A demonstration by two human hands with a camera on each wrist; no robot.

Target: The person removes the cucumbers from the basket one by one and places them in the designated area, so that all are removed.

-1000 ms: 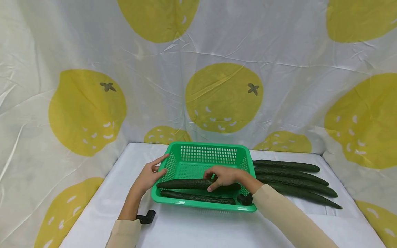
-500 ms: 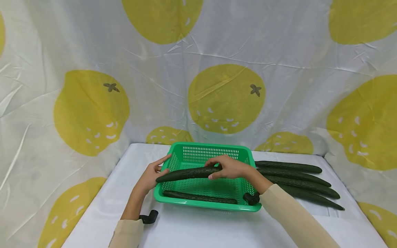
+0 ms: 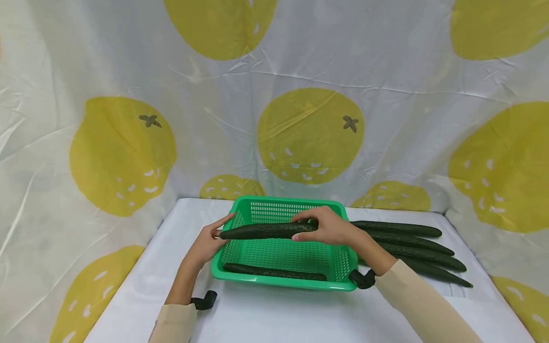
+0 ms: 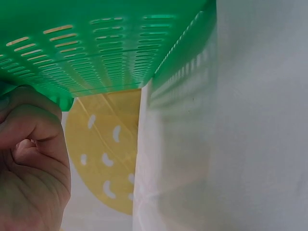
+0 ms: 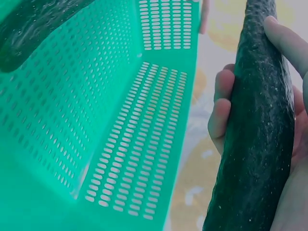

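My right hand grips a long dark green cucumber near its right end, holding it raised above the green plastic basket. In the right wrist view, thumb and fingers wrap the bumpy cucumber from both sides, beside the slotted basket wall. A second cucumber lies inside along the near wall. At the basket's left end, my left hand holds the rim; in the left wrist view its curled fingers are at the basket edge.
Several more cucumbers lie side by side on the white cloth, right of the basket. Behind stands a curtain printed with yellow lemons. Each wrist wears a black strap mount.
My right hand has lifted the cucumber from the basket's bottom to about rim height and shifted slightly right. The left hand stays at the rim.
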